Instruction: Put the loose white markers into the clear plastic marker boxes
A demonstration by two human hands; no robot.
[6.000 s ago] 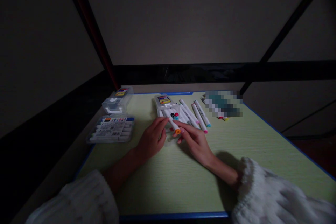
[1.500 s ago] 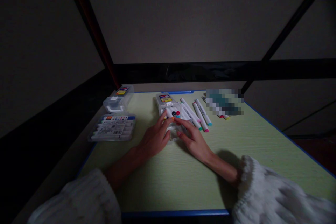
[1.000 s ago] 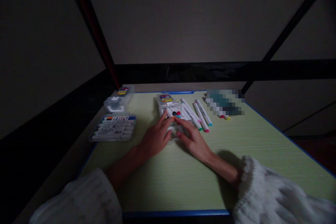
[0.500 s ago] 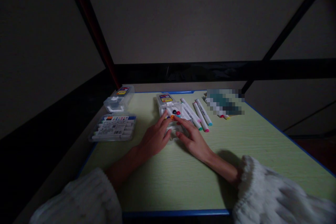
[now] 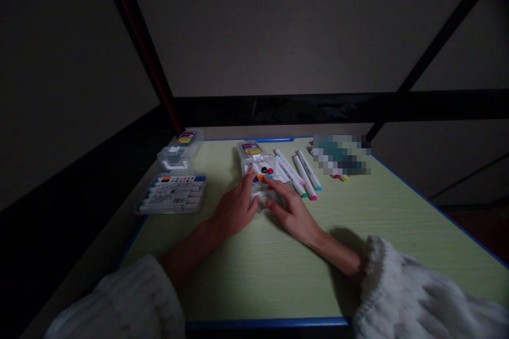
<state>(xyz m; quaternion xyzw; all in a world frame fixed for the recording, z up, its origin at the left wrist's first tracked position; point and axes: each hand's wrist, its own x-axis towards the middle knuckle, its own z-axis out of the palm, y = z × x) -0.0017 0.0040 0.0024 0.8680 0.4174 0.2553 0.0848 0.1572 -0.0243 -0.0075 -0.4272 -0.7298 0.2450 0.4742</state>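
Observation:
In the middle of the table stands a clear plastic marker case (image 5: 254, 156), its open end facing me. White markers lie inside, with black, red and blue caps showing. My left hand (image 5: 234, 209) reaches to the case from the left, fingers stretched out and the thumb apart. Its fingertips are beside a marker with an orange cap (image 5: 261, 177). From the right comes my right hand (image 5: 297, 216), index fingertip at that cap, its thumb apart and lower. Between both hands shows the clear flap (image 5: 262, 201) of the case. Whether the fingertips press or only touch, I cannot tell.
Loose white markers (image 5: 306, 177) lie right of the case. Farther right, more markers (image 5: 341, 177) stick out below a pixelated patch. At left are a closed case full of markers (image 5: 175, 193) and another clear case (image 5: 183, 148) behind it. The table (image 5: 254, 280) has blue edges.
My left fingers have shifted slightly, and more of the orange cap shows. My right hand and the cases stay in place.

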